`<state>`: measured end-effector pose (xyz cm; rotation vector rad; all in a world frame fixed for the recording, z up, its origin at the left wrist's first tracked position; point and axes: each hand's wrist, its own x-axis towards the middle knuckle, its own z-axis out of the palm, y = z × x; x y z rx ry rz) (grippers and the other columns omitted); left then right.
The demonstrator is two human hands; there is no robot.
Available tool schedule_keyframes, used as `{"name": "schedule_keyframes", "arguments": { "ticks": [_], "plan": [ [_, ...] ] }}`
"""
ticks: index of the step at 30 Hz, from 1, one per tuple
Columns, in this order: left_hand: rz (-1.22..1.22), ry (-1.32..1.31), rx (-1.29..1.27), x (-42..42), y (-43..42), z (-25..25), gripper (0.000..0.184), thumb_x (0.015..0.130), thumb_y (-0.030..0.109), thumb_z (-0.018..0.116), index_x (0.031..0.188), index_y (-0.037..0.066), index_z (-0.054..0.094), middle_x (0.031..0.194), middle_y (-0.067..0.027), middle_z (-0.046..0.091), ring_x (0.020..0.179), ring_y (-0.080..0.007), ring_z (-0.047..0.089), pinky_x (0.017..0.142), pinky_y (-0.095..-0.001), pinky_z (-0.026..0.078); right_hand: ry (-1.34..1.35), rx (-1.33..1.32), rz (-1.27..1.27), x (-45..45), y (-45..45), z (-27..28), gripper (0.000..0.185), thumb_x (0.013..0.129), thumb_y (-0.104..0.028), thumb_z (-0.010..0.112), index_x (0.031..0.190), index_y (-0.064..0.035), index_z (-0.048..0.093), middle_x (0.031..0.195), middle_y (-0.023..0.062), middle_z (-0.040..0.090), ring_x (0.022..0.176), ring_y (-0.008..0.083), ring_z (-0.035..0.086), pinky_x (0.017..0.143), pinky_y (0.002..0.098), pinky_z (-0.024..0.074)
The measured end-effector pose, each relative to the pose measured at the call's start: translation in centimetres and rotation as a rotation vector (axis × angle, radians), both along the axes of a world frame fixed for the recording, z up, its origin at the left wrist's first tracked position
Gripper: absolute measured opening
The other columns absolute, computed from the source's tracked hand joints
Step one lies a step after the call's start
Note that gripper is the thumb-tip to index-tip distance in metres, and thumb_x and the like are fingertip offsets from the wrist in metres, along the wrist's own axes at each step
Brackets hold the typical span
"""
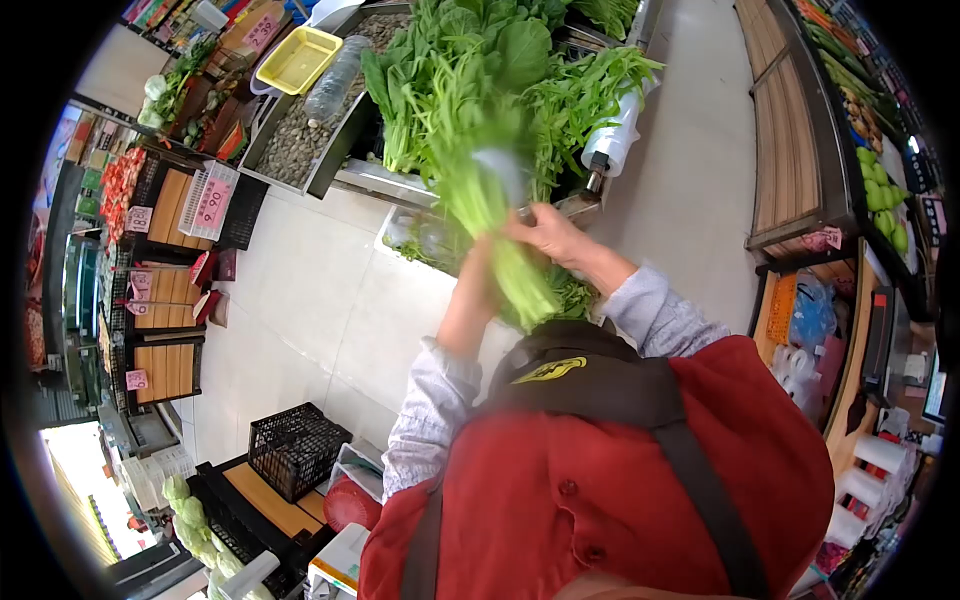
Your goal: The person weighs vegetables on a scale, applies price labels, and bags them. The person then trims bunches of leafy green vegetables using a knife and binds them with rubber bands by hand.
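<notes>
A bunch of leafy greens (480,205) with long pale stems is held up in front of my apron, its leaves pointing away from me and partly smeared by motion. My left hand (480,268) is closed around the stems from the left. On the other side, my right hand (553,236) has its fingers closed against the same stems; its fingertips are partly hidden. Just beyond the right hand is a roll of clear plastic bags (612,135) on a metal holder. More leafy greens (405,125) lie on the stand behind the bunch.
A metal tray of shellfish (290,145) carries a yellow basket (298,58) and a plastic bottle (337,80). A black crate (298,450) is at lower left. Wooden-fronted shelving (790,120) runs along the right. Tiled floor (300,290) lies between the displays.
</notes>
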<state>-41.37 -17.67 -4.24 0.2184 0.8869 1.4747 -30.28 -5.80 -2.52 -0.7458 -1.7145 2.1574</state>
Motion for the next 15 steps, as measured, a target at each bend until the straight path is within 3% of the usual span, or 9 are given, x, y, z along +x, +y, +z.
{"name": "schedule_keyframes", "arguments": {
  "ticks": [1, 3, 6, 8, 11, 13, 14, 15],
  "plan": [
    [0.022, -0.091, -0.024, 0.0, 0.2, 0.3, 0.054, 0.093, 0.044, 0.049, 0.130, 0.005, 0.043, 0.120, -0.0100, 0.054, 0.110, -0.0232, 0.052, 0.095, -0.0378, 0.043, -0.055, 0.038, 0.011, -0.2, -0.8, 1.4, 0.020, 0.084, -0.022, 0.067, 0.083, -0.0059, 0.054, 0.071, -0.0008, 0.056, 0.063, 0.0082, 0.053, 0.057, 0.0225, 0.0431],
    [-0.036, -0.241, 0.089, -0.2, 0.0, -0.1, 0.052, 0.092, 0.043, 0.051, 0.126, 0.004, 0.047, 0.118, -0.0111, 0.055, 0.107, -0.0233, 0.054, 0.094, -0.0375, 0.045, 0.080, 0.226, -0.029, -1.3, -1.1, -0.9, 0.021, 0.086, -0.020, 0.065, 0.084, -0.0021, 0.055, 0.068, -0.0029, 0.053, 0.059, 0.0061, 0.047, 0.052, 0.0227, 0.0381],
    [-0.039, -0.264, 0.036, -0.6, -0.2, -0.4, 0.049, 0.091, 0.040, 0.054, 0.123, 0.003, 0.048, 0.116, -0.0119, 0.056, 0.104, -0.0234, 0.056, 0.093, -0.0376, 0.046, 0.050, 0.350, -0.053, -0.7, -1.6, -1.2, 0.023, 0.086, -0.023, 0.064, 0.090, -0.0005, 0.058, 0.068, -0.0018, 0.053, 0.060, 0.0072, 0.047, 0.053, 0.0243, 0.0381],
    [-0.067, -0.175, 0.056, -0.9, -0.2, -0.6, 0.048, 0.090, 0.038, 0.055, 0.123, 0.003, 0.048, 0.115, -0.0117, 0.056, 0.103, -0.0234, 0.056, 0.092, -0.0374, 0.046, -0.018, 0.419, -0.062, 0.0, -1.9, -0.7, 0.032, 0.089, -0.021, 0.061, 0.111, 0.0005, 0.058, 0.089, 0.0032, 0.064, 0.078, 0.0072, 0.057, 0.070, 0.0233, 0.0481],
    [-0.117, -0.106, 0.092, -0.9, -0.6, 0.2, 0.044, 0.088, 0.030, 0.059, 0.121, 0.002, 0.049, 0.112, -0.0113, 0.058, 0.101, -0.0224, 0.057, 0.090, -0.0362, 0.048, -0.134, 0.339, -0.122, 1.4, -2.0, 0.9, 0.029, 0.089, -0.019, 0.060, 0.109, 0.0014, 0.059, 0.086, 0.0022, 0.063, 0.074, 0.0045, 0.055, 0.068, 0.0205, 0.0467],
    [-0.121, 0.102, 0.095, -0.6, -1.1, 0.9, 0.042, 0.086, 0.026, 0.062, 0.119, 0.003, 0.049, 0.109, -0.0112, 0.059, 0.100, -0.0206, 0.058, 0.089, -0.0345, 0.048, -0.176, 0.380, -0.131, 2.0, -1.8, 0.7, 0.024, 0.090, -0.018, 0.058, 0.105, 0.0013, 0.059, 0.084, 0.0028, 0.062, 0.072, 0.0050, 0.058, 0.066, 0.0198, 0.0477],
    [-0.044, 0.112, 0.045, -0.6, -1.5, 1.1, 0.041, 0.081, 0.016, 0.065, 0.116, 0.001, 0.049, 0.104, -0.0124, 0.060, 0.094, -0.0214, 0.061, 0.085, -0.0346, 0.051, -0.077, 0.273, -0.176, 2.1, -1.8, 0.3, 0.023, 0.091, -0.018, 0.058, 0.104, 0.0008, 0.059, 0.085, 0.0038, 0.063, 0.072, 0.0073, 0.060, 0.065, 0.0205, 0.0493],
    [-0.040, 0.114, 0.046, -0.9, -2.1, 0.7, 0.041, 0.081, 0.016, 0.065, 0.116, 0.001, 0.049, 0.104, -0.0124, 0.060, 0.094, -0.0214, 0.061, 0.085, -0.0346, 0.051, 0.021, 0.164, -0.219, 2.4, -1.6, 0.2, 0.022, 0.091, -0.018, 0.057, 0.103, 0.0003, 0.059, 0.085, 0.0049, 0.063, 0.072, 0.0096, 0.063, 0.063, 0.0213, 0.0509]
  ]
}}
